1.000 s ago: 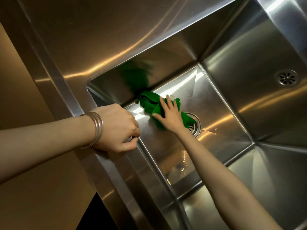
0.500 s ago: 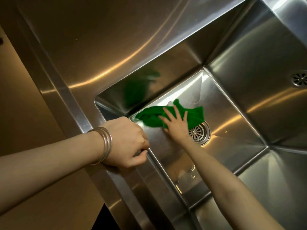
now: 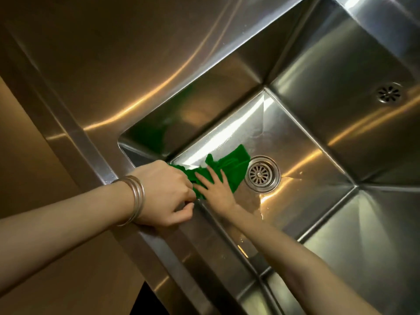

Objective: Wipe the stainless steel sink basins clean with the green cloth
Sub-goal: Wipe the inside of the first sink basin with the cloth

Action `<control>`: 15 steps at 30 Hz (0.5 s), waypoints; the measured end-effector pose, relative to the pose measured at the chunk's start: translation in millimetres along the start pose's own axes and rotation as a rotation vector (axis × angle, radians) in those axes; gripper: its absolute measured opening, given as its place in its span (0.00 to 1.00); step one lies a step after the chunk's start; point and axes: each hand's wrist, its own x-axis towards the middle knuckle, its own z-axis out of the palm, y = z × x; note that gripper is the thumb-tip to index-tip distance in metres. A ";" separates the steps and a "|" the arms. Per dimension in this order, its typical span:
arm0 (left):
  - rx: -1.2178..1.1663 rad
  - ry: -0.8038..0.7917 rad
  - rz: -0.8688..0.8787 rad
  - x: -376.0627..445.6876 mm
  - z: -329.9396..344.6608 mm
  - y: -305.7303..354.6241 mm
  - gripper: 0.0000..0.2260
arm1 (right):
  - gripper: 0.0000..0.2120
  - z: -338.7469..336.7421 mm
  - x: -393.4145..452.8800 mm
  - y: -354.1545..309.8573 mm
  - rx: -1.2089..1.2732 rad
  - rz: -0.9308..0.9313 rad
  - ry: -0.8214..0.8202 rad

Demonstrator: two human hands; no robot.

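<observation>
Right hand [image 3: 218,189] presses flat, fingers spread, on the soft, crumpled green cloth [image 3: 229,170] lying on the stainless steel basin floor [image 3: 302,160] beside the round drain strainer [image 3: 261,173]; light and limp, it probably bunches unless pinned under the palm.
</observation>
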 end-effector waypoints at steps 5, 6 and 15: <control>0.017 -0.026 0.021 -2.3 0.1 1.6 0.29 | 0.23 33.0 -88.3 14.9 -0.102 -0.127 -0.013; 0.012 -0.032 0.025 -2.0 0.3 1.6 0.30 | 0.23 38.0 -105.4 22.9 -0.115 -0.140 -0.033; 0.037 -0.052 0.061 -1.2 1.8 -2.1 0.32 | 0.24 11.5 -158.4 54.2 0.067 -0.169 -0.449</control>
